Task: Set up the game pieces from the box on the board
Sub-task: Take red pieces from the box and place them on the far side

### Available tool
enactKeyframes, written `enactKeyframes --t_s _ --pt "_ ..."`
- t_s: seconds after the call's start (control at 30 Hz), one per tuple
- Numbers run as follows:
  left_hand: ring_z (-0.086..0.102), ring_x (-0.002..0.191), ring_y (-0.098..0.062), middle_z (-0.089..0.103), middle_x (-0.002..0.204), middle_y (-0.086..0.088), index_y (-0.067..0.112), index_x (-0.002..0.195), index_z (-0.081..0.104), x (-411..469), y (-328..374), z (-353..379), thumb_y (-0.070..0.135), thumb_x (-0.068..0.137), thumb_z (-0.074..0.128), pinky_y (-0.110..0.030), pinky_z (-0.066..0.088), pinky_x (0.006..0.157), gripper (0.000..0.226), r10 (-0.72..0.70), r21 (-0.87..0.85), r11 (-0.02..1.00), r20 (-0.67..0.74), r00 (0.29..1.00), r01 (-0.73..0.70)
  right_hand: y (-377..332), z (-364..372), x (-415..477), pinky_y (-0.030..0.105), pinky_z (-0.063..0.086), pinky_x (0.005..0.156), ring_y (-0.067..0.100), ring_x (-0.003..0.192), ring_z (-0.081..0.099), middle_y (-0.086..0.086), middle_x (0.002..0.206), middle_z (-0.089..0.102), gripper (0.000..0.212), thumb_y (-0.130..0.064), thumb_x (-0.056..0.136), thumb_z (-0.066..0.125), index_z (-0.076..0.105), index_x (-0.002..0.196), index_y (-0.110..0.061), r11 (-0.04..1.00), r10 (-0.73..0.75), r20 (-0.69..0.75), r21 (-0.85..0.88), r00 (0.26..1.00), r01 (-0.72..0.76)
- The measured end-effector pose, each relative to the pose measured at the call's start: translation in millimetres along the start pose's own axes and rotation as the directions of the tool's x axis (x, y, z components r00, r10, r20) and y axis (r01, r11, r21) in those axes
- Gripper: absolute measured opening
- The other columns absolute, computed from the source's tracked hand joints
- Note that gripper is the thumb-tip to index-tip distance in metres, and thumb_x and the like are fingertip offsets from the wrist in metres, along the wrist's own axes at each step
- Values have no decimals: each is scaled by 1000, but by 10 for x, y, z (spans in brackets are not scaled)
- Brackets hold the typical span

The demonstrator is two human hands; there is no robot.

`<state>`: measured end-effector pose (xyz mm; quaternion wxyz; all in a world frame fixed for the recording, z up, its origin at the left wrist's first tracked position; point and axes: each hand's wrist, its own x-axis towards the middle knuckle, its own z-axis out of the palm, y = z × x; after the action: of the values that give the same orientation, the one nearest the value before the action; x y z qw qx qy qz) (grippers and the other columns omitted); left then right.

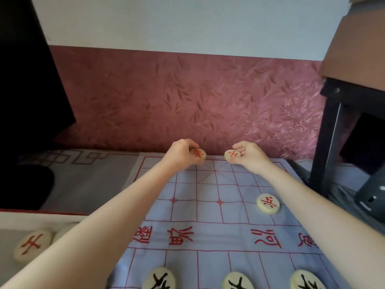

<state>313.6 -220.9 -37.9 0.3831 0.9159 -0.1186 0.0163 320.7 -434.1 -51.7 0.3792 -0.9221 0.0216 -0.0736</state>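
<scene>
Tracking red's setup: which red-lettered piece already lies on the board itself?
The red piece lying alone at the right of the board. Two others are pinched in the left hand and right hand; a fourth piece lies off it.

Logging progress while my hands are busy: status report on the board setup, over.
Left hand pinches round cream red-lettered piece at far edge of blue cloth board. Right hand pinches second such piece. Nothing in the way beneath them.

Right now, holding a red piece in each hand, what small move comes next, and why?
Probably place both on the far row: the left hand pinches one red piece, the right hand a second red piece, over the board, where palace crossings look bare.
</scene>
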Motion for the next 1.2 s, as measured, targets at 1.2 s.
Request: enactKeyframes --t_s 1.2 --pt "61 102 -25 67 104 -7 15 111 63 459 1019 1232 39 72 67 -33 50 87 46 164 21 986 78 983 -166 517 -979 -878 14 35 73 9 86 55 4 104 69 28 -10 87 55 63 113 -11 988 124 -261 -58 957 -144"
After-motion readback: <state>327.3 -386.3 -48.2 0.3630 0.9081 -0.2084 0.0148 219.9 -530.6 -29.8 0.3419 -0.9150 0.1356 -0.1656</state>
